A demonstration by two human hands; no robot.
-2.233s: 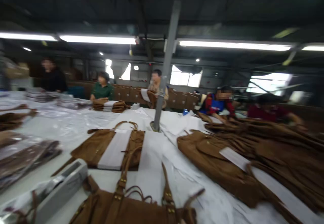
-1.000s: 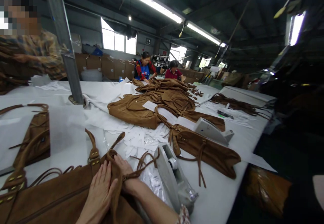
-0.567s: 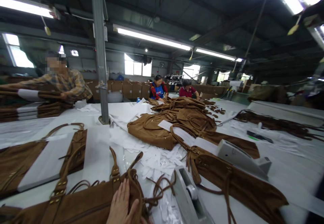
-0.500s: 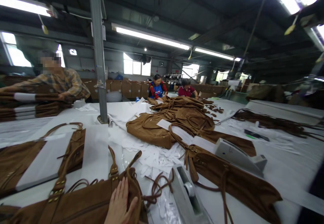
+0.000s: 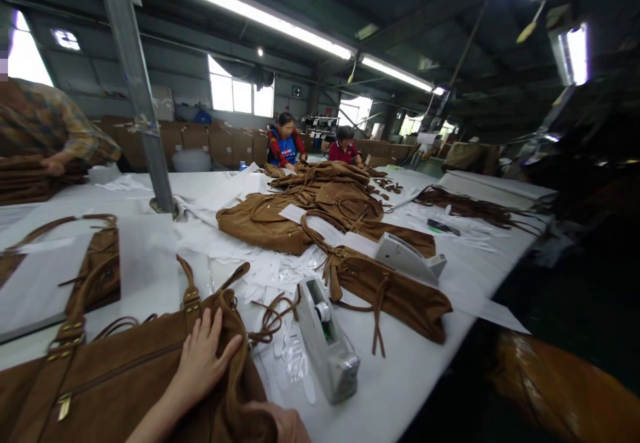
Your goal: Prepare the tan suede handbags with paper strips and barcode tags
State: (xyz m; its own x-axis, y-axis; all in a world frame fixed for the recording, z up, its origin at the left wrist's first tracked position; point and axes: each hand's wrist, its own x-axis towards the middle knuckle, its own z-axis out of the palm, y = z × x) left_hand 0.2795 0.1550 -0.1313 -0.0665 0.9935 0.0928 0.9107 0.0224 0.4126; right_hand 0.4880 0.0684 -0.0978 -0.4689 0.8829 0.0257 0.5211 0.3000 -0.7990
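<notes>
The bag (image 5: 115, 389) lies on the near left part of the table (image 5: 385, 383), running out of view at left and below. It is brown and matte, crossed by one dark zip (image 5: 125, 367) with one brass pull (image 5: 64, 406). Two straps (image 5: 81, 296) with brass studs rise from it, and a thin knotted cord (image 5: 273, 316) lies at its right end. The left hand (image 5: 203, 359) rests on top, flat, its fingers a little spread, gripping nothing. The right hand (image 5: 283, 421) is at the bag's right end, cut by the lower edge of the view; whether it grips cannot be told.

Two tape dispensers (image 5: 337, 366) stand on the table: one just beside the bag, one farther off by a second bag (image 5: 385, 296). A third bag (image 5: 103, 263), with white paper (image 5: 50, 276) across it, lies at left. Beyond is one heap of bags (image 5: 260, 223), too tangled to count, and one post (image 5: 133, 76). Three people (image 5: 65, 123) show farther back: one in plaid, one in blue and red, one in maroon.
</notes>
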